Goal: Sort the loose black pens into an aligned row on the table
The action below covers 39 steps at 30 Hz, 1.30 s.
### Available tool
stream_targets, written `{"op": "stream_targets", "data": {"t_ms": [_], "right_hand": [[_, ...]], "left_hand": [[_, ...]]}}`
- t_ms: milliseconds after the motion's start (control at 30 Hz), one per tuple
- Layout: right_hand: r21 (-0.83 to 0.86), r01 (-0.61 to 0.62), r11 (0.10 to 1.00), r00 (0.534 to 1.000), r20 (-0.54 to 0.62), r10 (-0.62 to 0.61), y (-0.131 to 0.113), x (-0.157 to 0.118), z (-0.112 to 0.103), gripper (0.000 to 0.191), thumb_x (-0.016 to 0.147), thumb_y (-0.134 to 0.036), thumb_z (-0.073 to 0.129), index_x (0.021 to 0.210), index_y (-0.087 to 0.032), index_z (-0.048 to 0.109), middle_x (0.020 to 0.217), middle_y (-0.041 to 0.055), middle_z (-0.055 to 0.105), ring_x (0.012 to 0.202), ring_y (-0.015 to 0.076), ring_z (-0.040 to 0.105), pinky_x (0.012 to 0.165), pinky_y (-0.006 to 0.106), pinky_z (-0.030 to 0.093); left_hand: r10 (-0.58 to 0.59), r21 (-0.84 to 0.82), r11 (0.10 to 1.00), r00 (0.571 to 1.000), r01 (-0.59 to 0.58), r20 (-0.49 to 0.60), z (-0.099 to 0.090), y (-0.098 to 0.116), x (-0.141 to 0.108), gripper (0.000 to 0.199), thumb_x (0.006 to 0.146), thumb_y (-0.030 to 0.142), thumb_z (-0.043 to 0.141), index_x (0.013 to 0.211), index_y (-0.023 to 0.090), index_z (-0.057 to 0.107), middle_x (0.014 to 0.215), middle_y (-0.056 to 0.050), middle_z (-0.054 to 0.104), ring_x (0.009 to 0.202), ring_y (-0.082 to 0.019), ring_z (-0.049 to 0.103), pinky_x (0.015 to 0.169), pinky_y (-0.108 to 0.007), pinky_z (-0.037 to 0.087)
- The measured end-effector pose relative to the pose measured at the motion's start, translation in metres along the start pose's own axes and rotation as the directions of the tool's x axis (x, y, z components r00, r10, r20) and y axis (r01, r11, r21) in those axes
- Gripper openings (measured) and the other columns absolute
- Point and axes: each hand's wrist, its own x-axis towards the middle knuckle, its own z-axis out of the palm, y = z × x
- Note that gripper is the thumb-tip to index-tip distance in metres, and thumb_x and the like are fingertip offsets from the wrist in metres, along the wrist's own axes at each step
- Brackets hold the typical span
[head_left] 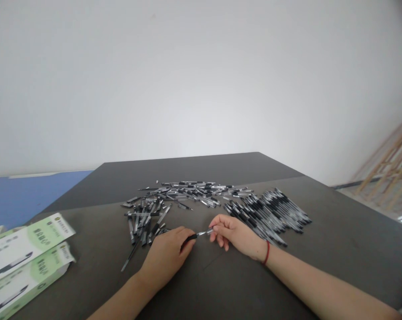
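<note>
Near the middle of the dark table [97, 235], my left hand [169, 251] is closed round a pen [191, 238] with a black grip, its tip pointing right. My right hand [234, 233], with a red band at the wrist, pinches a small clear cap [210, 230] at that tip. Whether cap and tip touch is too small to tell. Loose pens and pen parts [146, 220] lie in a jumble beyond and beside my left hand. Beyond my right hand, many capped-looking pens [271, 213] lie side by side in a slanted row.
Green and white pen boxes [50, 233] lie at the left edge. More scattered pens [194, 191] spread across the table behind my hands. A pale wall stands behind the table, a blue surface [30, 193] at the left, and a wooden rack [394, 164] at the right.
</note>
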Motion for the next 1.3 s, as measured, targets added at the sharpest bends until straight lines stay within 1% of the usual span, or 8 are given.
{"op": "stream_targets", "data": {"t_ms": [100, 300, 500, 733, 1033, 1167, 1233, 1300], "right_hand": [[0.009, -0.016, 1.000, 1.000, -0.009, 0.016, 0.001, 0.001, 0.001, 0.016, 0.079, -0.029, 0.053, 0.086, -0.016, 0.049, 0.070, 0.0011, 0.065, 0.046, 0.0062, 0.049, 0.038, 0.016, 0.039], [0.023, -0.012, 1.000, 0.996, 0.086, 0.010, 0.004, -0.001, 0.013, 0.011, 0.077, -0.021, 0.052, 0.087, -0.016, 0.049, 0.075, 0.0013, 0.067, 0.046, 0.0056, 0.049, 0.038, 0.016, 0.038], [-0.043, 0.006, 0.999, 0.995, 0.102, -0.001, 0.001, -0.005, 0.016, 0.008, 0.079, -0.018, 0.048, 0.086, -0.016, 0.051, 0.075, 0.0010, 0.066, 0.047, 0.0052, 0.048, 0.039, 0.015, 0.038], [-0.058, 0.013, 0.998, 0.992, 0.124, -0.006, -0.002, -0.009, 0.017, 0.008, 0.080, -0.020, 0.048, 0.085, -0.015, 0.051, 0.073, 0.0004, 0.064, 0.047, 0.0051, 0.048, 0.040, 0.015, 0.038], [-0.041, 0.014, 0.999, 0.991, 0.134, -0.008, -0.002, -0.009, 0.018, 0.006, 0.080, -0.017, 0.047, 0.084, -0.016, 0.050, 0.070, -0.0012, 0.061, 0.048, 0.0056, 0.049, 0.041, 0.016, 0.039], [-0.110, 0.070, 0.991, 0.991, 0.118, -0.057, -0.006, -0.011, 0.018, 0.013, 0.079, -0.010, 0.045, 0.088, -0.018, 0.049, 0.071, -0.0032, 0.058, 0.054, 0.0063, 0.050, 0.049, 0.017, 0.043], [-0.159, 0.096, 0.983, 0.991, 0.111, -0.079, -0.007, -0.012, 0.018, 0.016, 0.078, -0.008, 0.045, 0.089, -0.019, 0.050, 0.072, -0.0033, 0.058, 0.056, 0.0068, 0.051, 0.052, 0.018, 0.044], [-0.232, 0.126, 0.964, 0.990, 0.096, -0.106, -0.008, -0.013, 0.017, 0.016, 0.077, -0.008, 0.047, 0.089, -0.019, 0.052, 0.071, -0.0035, 0.057, 0.056, 0.0072, 0.050, 0.053, 0.018, 0.043]], "left_hand": [[0.008, 0.003, 1.000, 1.000, -0.008, 0.002, -0.001, 0.001, 0.000, 0.018, 0.089, 0.026, 0.045, 0.098, 0.025, 0.061, 0.090, 0.001, 0.065, 0.083, -0.015, 0.061, 0.073, -0.025, 0.043], [0.039, 0.052, 0.998, 0.999, -0.040, 0.029, 0.003, 0.004, 0.000, 0.020, 0.088, 0.024, 0.046, 0.102, 0.024, 0.061, 0.092, -0.001, 0.066, 0.086, -0.017, 0.062, 0.075, -0.026, 0.044], [-0.026, 0.098, 0.995, 0.999, 0.021, 0.045, 0.003, 0.007, -0.004, 0.041, 0.088, 0.025, 0.048, 0.128, 0.025, 0.040, 0.097, -0.002, 0.068, 0.087, -0.019, 0.065, 0.074, -0.030, 0.047], [0.013, 0.166, 0.986, 0.996, -0.028, 0.087, 0.003, 0.009, -0.005, 0.044, 0.091, 0.025, 0.044, 0.133, 0.025, 0.034, 0.103, -0.004, 0.068, 0.091, -0.019, 0.065, 0.076, -0.029, 0.047], [0.038, 0.123, 0.991, 0.997, -0.046, 0.071, 0.000, 0.008, -0.005, 0.036, 0.090, 0.025, 0.046, 0.126, 0.025, 0.040, 0.101, -0.003, 0.067, 0.090, -0.019, 0.064, 0.077, -0.029, 0.046], [0.003, 0.088, 0.996, 0.999, -0.007, 0.048, -0.004, 0.010, -0.004, 0.021, 0.087, 0.030, 0.050, 0.107, 0.023, 0.052, 0.092, -0.001, 0.067, 0.085, -0.019, 0.063, 0.073, -0.029, 0.045], [0.013, 0.104, 0.994, 0.999, -0.019, 0.051, -0.005, 0.011, -0.004, 0.014, 0.087, 0.032, 0.050, 0.097, 0.024, 0.057, 0.090, -0.001, 0.066, 0.084, -0.019, 0.062, 0.072, -0.029, 0.044], [0.046, 0.122, 0.991, 0.998, -0.052, 0.051, -0.006, 0.010, -0.003, 0.014, 0.089, 0.031, 0.047, 0.096, 0.024, 0.058, 0.090, -0.001, 0.066, 0.085, -0.019, 0.061, 0.073, -0.029, 0.043]]}}
